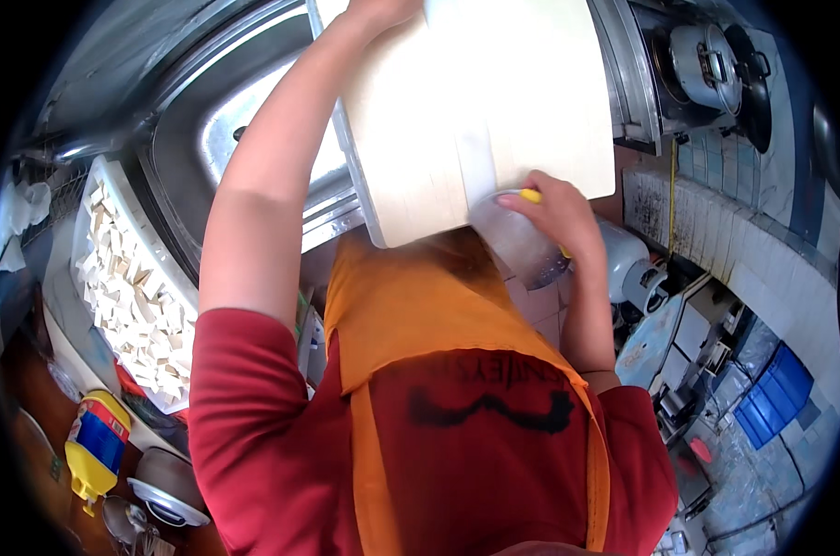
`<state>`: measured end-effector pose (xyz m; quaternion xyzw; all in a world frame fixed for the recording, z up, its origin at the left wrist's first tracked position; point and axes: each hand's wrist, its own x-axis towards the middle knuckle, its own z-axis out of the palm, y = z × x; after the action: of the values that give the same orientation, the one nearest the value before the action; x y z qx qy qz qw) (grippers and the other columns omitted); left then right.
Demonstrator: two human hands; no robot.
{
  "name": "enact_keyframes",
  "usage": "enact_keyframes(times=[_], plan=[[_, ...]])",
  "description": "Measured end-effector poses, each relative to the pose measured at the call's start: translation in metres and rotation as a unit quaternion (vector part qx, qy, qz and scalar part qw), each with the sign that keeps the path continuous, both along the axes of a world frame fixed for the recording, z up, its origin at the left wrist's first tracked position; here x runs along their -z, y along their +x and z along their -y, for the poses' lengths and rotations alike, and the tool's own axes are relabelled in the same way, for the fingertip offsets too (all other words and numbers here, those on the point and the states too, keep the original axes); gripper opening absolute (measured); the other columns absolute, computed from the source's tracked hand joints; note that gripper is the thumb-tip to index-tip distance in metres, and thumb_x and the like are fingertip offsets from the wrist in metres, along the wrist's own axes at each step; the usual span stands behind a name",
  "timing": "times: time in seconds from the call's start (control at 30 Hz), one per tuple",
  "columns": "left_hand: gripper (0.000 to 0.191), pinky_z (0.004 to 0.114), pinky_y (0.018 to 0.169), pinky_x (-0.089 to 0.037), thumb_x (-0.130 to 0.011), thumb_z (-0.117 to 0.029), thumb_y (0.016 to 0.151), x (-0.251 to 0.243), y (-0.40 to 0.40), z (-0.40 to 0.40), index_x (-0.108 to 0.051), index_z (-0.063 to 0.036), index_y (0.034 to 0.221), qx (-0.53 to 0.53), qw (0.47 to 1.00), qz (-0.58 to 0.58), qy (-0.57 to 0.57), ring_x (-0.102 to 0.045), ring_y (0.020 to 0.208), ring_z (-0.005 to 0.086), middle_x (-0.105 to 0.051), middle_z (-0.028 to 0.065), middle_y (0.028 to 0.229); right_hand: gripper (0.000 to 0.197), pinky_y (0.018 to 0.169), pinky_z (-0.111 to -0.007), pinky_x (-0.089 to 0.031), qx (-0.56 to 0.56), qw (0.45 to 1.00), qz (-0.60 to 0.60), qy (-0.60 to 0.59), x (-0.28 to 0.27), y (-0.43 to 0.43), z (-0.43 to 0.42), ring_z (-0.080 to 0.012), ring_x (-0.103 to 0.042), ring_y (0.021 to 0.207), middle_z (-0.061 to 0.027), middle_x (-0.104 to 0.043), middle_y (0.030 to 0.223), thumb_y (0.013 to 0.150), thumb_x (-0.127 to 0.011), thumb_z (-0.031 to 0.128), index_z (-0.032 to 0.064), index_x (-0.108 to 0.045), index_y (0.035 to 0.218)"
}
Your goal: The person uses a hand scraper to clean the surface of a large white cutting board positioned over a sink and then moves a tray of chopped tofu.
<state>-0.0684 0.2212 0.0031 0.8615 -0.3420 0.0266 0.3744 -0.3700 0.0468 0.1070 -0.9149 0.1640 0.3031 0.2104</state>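
Note:
A large pale board with a whitish plastic edge on its left side lies before me. It reaches from the top of the view to my apron. My left hand is over the board's far part; the frame cuts it off, so its fingers are hidden. At the board's near right corner, my right hand grips a translucent plastic vessel by yellow parts at its side. The vessel is partly blurred, and drops show near its lower end. One end of it overlaps the board's near edge.
A steel sink lies left of the board. Further left, a white tray holds many pale cut pieces. A yellow bottle and a lidded pot are lower left. A gas cylinder and stove pot are right.

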Motion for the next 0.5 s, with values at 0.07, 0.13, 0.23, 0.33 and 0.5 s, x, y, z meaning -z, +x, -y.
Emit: enact_keyframes(times=[0.07,0.13,0.23,0.33,0.5], plan=[[0.036,0.044,0.1,-0.042,-0.059,-0.01,0.081,-0.009,-0.021,-0.004,-0.063,-0.0005,0.116,-0.017,1.0,0.021,-0.005,-0.05,0.114,0.04,-0.055,0.0244,0.118,0.043,0.07,-0.043,-0.049,0.035,0.999,0.03,0.015,-0.01,-0.016,0.018,-0.0385,-0.064,0.077,-0.021,-0.065,0.08,0.083,-0.068,0.045,0.0023,-0.064,0.089],[0.041,0.044,0.102,-0.04,-0.063,-0.014,0.081,-0.018,-0.042,-0.006,-0.06,-0.0009,0.119,0.004,1.0,0.025,0.009,-0.048,0.118,0.0397,-0.052,0.024,0.123,0.039,0.07,-0.043,-0.049,0.054,0.998,0.027,0.016,-0.019,-0.026,0.026,-0.0397,-0.063,0.077,-0.0222,-0.064,0.079,0.085,-0.067,0.041,0.0021,-0.064,0.09],[0.06,0.047,0.109,-0.034,-0.073,-0.029,0.078,-0.012,-0.056,-0.011,-0.054,-0.003,0.128,0.058,0.997,0.045,0.028,-0.039,0.129,0.0426,-0.045,0.0258,0.134,0.033,0.056,-0.037,-0.044,0.064,0.994,0.089,-0.019,-0.026,-0.038,0.024,-0.0264,-0.055,0.057,-0.0166,-0.057,0.064,0.089,-0.066,0.031,-0.0006,-0.06,0.087],[0.081,0.053,0.114,-0.026,-0.076,-0.046,0.072,-0.001,-0.066,-0.015,-0.049,-0.0048,0.137,0.122,0.987,0.072,0.078,-0.024,0.138,0.0488,-0.032,0.0296,0.147,0.029,0.056,-0.04,-0.043,0.068,0.989,0.126,-0.026,-0.031,-0.045,0.01,-0.0326,-0.054,0.057,-0.0192,-0.054,0.064,0.089,-0.064,0.028,-0.0006,-0.059,0.088],[0.104,0.053,0.116,-0.02,-0.079,-0.055,0.064,-0.004,-0.073,-0.017,-0.039,-0.0001,0.142,0.118,0.985,0.045,0.113,-0.016,0.142,0.0494,-0.023,0.0328,0.15,0.021,0.065,-0.049,-0.048,0.06,0.983,0.157,-0.074,-0.034,-0.051,-0.022,-0.0437,-0.06,0.074,-0.0224,-0.062,0.076,0.088,-0.059,0.022,0.0013,-0.058,0.086]])
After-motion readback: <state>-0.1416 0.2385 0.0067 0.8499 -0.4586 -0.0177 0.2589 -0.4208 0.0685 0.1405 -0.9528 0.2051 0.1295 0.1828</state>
